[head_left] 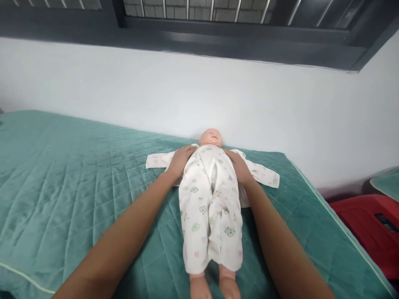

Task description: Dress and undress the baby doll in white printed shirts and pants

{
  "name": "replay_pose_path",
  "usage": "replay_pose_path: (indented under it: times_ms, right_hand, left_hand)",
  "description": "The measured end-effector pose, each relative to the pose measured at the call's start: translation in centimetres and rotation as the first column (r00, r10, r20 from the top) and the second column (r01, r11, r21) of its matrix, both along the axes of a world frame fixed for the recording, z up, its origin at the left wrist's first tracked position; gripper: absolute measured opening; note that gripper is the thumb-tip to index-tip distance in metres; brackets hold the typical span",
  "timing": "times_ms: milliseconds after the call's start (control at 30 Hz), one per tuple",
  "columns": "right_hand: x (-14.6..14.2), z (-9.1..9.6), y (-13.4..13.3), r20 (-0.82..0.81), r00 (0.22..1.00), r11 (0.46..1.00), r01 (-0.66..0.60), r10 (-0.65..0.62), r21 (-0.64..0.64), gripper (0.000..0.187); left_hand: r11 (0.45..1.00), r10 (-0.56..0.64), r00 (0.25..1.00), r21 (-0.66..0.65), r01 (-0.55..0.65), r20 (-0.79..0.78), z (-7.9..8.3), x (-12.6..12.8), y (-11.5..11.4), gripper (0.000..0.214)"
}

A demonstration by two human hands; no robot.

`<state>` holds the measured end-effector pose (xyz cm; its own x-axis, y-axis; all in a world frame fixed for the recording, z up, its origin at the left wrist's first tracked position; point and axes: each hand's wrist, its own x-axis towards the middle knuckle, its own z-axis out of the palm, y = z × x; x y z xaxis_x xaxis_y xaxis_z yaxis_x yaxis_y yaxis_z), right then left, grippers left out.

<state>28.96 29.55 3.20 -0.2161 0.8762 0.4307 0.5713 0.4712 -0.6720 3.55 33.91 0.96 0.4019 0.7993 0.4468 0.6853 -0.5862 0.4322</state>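
I see a smooth, faintly glossy plastic doll (211, 138) in soft matt printed cloth romper (212, 211), lying on quilted, velvety green bedcover (62, 182).

Both bare forearms reached forward, one along each side of the doll (210, 195), and drew closer together toward its shoulders. The left forearm slanted in from well left of the doll's legs, while the right ran up close beside its hip. Both wrists were nearly straight. The left grip (180, 160) lay palm down on the doll's shoulder on that side, knuckles up, fingers together and pointing toward the doll's neck. The right grip (238, 165) mirrored it on the doll's other shoulder. Both lay flat, with fingers extended rather than curled. The thumbs could not be made out.
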Motion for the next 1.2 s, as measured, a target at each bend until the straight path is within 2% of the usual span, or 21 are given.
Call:
replay_pose_path:
  times_ms: [167,300,400,533,633,733,833,967,1067,1133,1200]
  right_hand:
    - [0.2,-0.6,-2.5,-0.092,0.987,0.990,0.129,-0.135,-0.060,0.042]
    - [0.1,-1.9,-4.0,-0.206,0.952,0.971,0.209,-0.229,-0.112,0.039]
    - [0.0,-2.6,-4.7,-0.240,0.918,0.948,0.297,-0.316,-0.114,0.034]
    - [0.1,-2.5,-5.1,-0.199,0.860,0.879,0.434,-0.470,-0.199,0.024]
    - [0.5,-1.9,-5.1,-0.080,0.852,0.829,0.476,-0.518,-0.292,0.018]
    - [0.9,-1.4,-4.9,0.000,0.888,0.837,0.433,-0.459,-0.335,0.022]
    - [1.2,-1.5,-4.7,-0.058,0.911,0.850,0.357,-0.409,-0.388,0.022]
    - [1.4,-1.8,-4.5,-0.219,0.906,0.864,0.237,-0.361,-0.445,0.019]
    - [1.5,-1.8,-4.5,-0.283,0.895,0.848,0.168,-0.345,-0.502,0.018]
    - [1.5,-1.8,-4.5,-0.314,0.890,0.841,0.127,-0.330,-0.526,0.017]
    - [1.4,-1.8,-4.5,-0.358,0.884,0.851,0.081,-0.303,-0.520,0.017]
  left_hand:
    - [0.997,0.015,0.999,0.082,-0.011,-0.049,-1.1,-1.1,-2.3,0.045]
    - [0.998,0.033,0.993,0.051,-0.028,-0.114,-1.4,-1.3,-4.1,0.054]
    - [1.000,0.010,0.992,0.027,-0.006,-0.127,-1.0,-1.4,-5.2,0.051]
    - [0.993,0.115,0.989,0.042,-0.111,-0.094,0.0,-1.4,-6.2,0.034]
    - [0.990,0.110,0.994,-0.095,-0.108,0.020,0.3,-1.3,-6.5,0.027]
    - [0.952,0.101,0.970,-0.306,-0.030,0.220,0.4,-1.1,-6.3,0.031]
    - [0.886,0.165,0.907,-0.462,0.036,0.387,0.6,-1.0,-6.2,0.034]
    - [0.729,0.282,0.820,-0.667,0.155,0.498,1.1,-1.3,-6.1,0.032]
    - [0.633,0.330,0.810,-0.750,0.191,0.485,1.2,-1.6,-5.8,0.033]
    - [0.622,0.304,0.811,-0.749,0.229,0.500,1.1,-1.8,-5.6,0.033]
    - [0.636,0.271,0.806,-0.726,0.261,0.527,1.0,-1.8,-5.4,0.032]
